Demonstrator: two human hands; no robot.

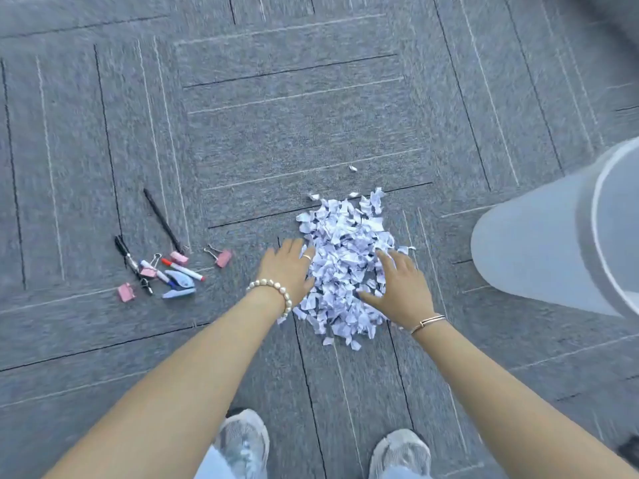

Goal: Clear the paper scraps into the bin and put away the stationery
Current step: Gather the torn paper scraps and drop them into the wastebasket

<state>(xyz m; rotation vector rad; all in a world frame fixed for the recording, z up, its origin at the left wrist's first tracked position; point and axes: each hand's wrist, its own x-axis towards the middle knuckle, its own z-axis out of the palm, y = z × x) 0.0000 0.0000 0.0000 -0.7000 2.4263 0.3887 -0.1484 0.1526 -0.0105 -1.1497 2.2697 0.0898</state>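
Head view looks straight down on our two bare arms over grey carpet (311,126). At far left we see the stationery lying loose on the floor: pink binder clips (126,292), a black pen (133,264), a long dark pencil (162,216), a red-capped marker (183,269) and a pale blue stapler-like tool (179,285), with one more pink clip (223,258) just beside them. Our left hand (287,267), wearing a pearl bracelet (273,290), lies flat with straight fingers against the left edge of the pile of paper scraps (345,257). Our right hand (401,288), fingers spread and relaxed, presses on the pile's right side, gripping nothing. A few stray scraps (352,168) sit just beyond the heap. At far right stands the pale grey bin (539,243), near the pile but apart from it.
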